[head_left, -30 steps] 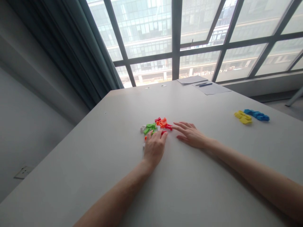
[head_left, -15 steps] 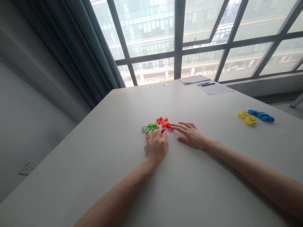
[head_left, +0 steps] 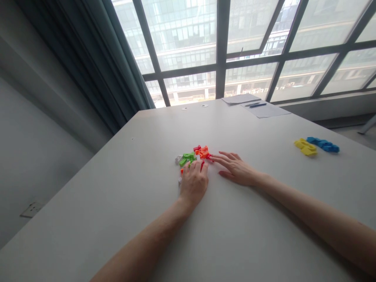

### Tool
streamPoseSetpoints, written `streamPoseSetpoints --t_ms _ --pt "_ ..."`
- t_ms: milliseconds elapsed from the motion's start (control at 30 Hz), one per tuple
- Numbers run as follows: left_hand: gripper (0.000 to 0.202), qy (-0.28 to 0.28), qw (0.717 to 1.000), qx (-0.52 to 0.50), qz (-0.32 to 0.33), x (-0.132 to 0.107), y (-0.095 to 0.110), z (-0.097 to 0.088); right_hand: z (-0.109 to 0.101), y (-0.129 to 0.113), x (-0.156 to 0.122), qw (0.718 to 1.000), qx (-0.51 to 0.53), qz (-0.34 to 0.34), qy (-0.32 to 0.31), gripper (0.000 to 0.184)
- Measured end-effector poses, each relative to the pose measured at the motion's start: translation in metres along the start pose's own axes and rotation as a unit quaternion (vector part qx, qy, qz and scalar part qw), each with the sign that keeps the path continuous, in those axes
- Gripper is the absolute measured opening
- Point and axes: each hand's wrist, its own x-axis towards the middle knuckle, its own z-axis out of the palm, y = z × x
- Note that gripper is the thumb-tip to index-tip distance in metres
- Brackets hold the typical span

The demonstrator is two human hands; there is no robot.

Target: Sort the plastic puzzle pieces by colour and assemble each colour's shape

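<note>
While my left hand (head_left: 194, 182) is resting curled over the near side of the green pieces (head_left: 187, 157), I cannot tell whether it is grasping anything. They are lying straight beyond its fingers, toward the far edge of the tabletop (head_left: 132, 188), their long axis unclear. Orange pieces (head_left: 203, 152) are lying to their right, and a red piece (head_left: 209, 159) is lying closest to my loose, spread right hand (head_left: 235, 169), at its fingertips. Yellow pieces (head_left: 306, 147) and blue pieces (head_left: 323, 144) are sitting well apart, near the right edge.
</note>
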Motion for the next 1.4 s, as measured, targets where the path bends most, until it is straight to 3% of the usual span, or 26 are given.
streamPoseSetpoints --t_ms 100,233,400,633,833,1033,1167,1400 --pt "0.032 0.002 1.0 -0.004 0.001 0.0 0.0 0.001 0.0 0.0 0.0 1.0 0.006 -0.01 0.008 0.052" --pt "0.031 0.004 1.0 -0.003 0.003 0.001 -0.001 0.001 -0.001 -0.001 -0.001 0.997 0.018 -0.018 0.067 0.041" --pt "0.031 0.001 1.0 -0.005 0.0 0.001 -0.001 0.0 0.002 -0.001 -0.004 0.99 0.01 0.037 0.139 0.034" --pt "0.032 -0.007 1.0 -0.019 0.003 0.001 -0.001 0.001 0.01 0.006 -0.004 0.988 0.008 0.096 0.124 0.017" --pt "0.03 0.015 0.999 -0.038 0.025 0.0 -0.002 0.0 0.007 0.007 -0.006 0.987 0.049 0.034 0.149 0.016" --pt "0.029 0.044 0.996 -0.06 0.053 -0.001 -0.003 0.0 0.0 -0.003 -0.008 0.989 0.069 -0.061 0.115 0.015" --pt "0.019 0.041 0.994 -0.075 0.064 0.0 -0.003 0.001 -0.002 -0.004 -0.009 0.989 0.076 -0.065 0.111 0.016" --pt "0.018 0.029 0.993 -0.091 0.069 0.001 -0.002 -0.003 -0.004 -0.006 -0.009 0.991 0.077 -0.046 0.096 0.02"
